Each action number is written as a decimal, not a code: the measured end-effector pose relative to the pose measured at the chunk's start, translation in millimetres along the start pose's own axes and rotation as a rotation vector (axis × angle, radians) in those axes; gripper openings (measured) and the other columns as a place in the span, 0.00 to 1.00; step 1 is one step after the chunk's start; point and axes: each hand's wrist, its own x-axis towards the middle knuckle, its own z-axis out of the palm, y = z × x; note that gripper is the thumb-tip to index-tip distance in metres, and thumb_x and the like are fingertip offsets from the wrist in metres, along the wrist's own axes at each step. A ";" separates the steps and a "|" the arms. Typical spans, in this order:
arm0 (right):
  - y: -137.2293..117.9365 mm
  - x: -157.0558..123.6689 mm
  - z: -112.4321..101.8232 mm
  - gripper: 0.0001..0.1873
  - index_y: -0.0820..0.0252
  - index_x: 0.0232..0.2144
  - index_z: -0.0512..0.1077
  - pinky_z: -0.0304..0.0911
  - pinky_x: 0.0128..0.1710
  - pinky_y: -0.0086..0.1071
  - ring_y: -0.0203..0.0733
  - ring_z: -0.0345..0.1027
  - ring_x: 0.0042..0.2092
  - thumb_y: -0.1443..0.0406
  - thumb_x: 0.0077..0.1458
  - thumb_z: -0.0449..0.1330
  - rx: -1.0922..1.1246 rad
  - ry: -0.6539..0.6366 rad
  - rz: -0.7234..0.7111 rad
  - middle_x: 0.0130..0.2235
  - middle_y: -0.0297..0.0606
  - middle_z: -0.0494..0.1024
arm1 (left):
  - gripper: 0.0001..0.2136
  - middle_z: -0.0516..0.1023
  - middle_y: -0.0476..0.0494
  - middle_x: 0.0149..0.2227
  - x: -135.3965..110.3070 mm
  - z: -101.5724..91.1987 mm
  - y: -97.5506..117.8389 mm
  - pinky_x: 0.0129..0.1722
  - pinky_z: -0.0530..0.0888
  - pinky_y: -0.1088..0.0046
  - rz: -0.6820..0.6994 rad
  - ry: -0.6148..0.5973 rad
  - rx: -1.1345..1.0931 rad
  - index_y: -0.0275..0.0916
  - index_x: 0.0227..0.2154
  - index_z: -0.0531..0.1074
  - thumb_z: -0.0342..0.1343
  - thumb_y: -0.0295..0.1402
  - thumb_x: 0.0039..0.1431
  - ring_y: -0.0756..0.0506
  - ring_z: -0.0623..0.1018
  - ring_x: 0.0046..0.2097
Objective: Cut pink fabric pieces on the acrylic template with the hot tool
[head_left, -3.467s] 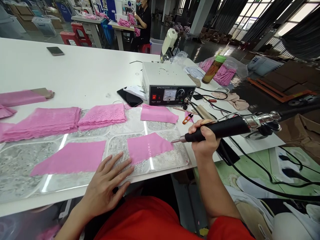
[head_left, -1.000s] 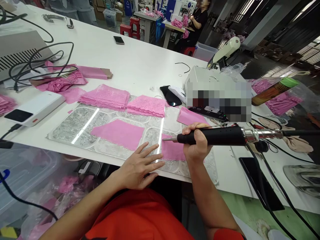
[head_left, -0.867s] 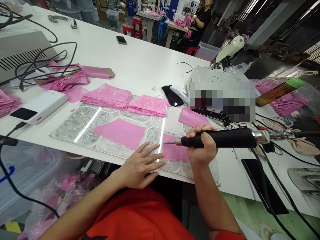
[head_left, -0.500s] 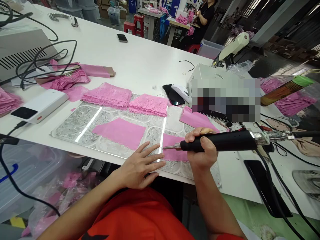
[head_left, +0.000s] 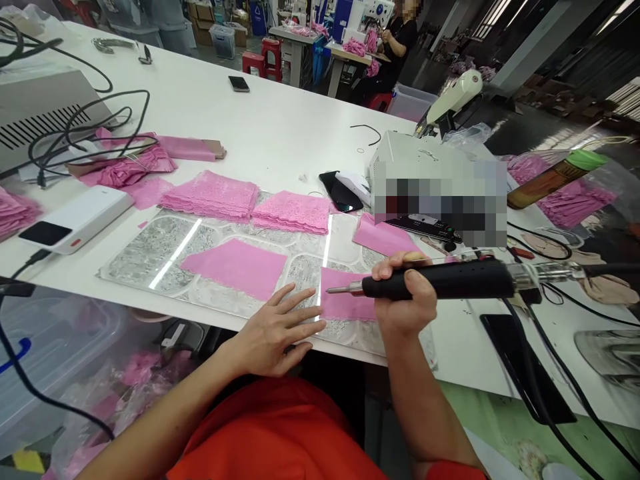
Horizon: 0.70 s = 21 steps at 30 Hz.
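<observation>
My right hand [head_left: 406,300] grips a black-handled cutting tool [head_left: 440,280] held level, its metal tip over the left edge of a small pink fabric piece [head_left: 345,303]. My left hand [head_left: 273,327] lies flat with fingers spread on the clear glass plate [head_left: 160,250], just left of that piece. A larger pink fabric piece [head_left: 235,267] lies on the plate further left. Two stacks of pink lace [head_left: 213,193] [head_left: 294,212] sit along the plate's far edge.
A white control box [head_left: 430,180], blurred in front, stands behind the tool, with another pink piece [head_left: 385,238] beside it. A bottle [head_left: 555,177], cables, a phone [head_left: 520,363] and a white device [head_left: 75,217] lie on the white table. A person works at a far table.
Since 3.5 s ago the view has swung left and the tool tip went from the small piece's right edge to its left edge. In the last second both hands barely moved.
</observation>
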 end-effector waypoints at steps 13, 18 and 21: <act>-45.3 28.5 -122.7 0.04 0.61 0.24 0.66 0.62 0.22 0.27 0.30 0.61 0.23 0.66 0.41 0.55 -0.091 0.734 -0.417 0.25 0.29 0.65 | 0.04 0.72 0.41 0.29 75.0 29.4 46.4 0.30 0.68 0.66 0.309 -0.135 0.186 0.34 0.31 0.72 0.53 0.26 0.59 0.45 0.72 0.32; -52.9 12.2 -128.0 0.04 0.59 0.25 0.64 0.64 0.22 0.28 0.32 0.62 0.23 0.64 0.45 0.56 -0.169 0.572 -0.412 0.25 0.27 0.66 | 0.08 0.75 0.31 0.34 139.5 72.5 60.3 0.28 0.70 0.63 0.227 -0.357 0.199 0.26 0.36 0.74 0.51 0.22 0.59 0.39 0.76 0.36; -74.2 -8.6 -131.5 0.08 0.57 0.27 0.66 0.66 0.21 0.34 0.38 0.66 0.24 0.59 0.47 0.58 -0.323 0.339 -0.177 0.25 0.29 0.69 | 0.08 0.77 0.29 0.33 159.6 89.1 61.9 0.28 0.70 0.65 0.138 -0.398 0.164 0.28 0.34 0.75 0.50 0.22 0.60 0.39 0.77 0.36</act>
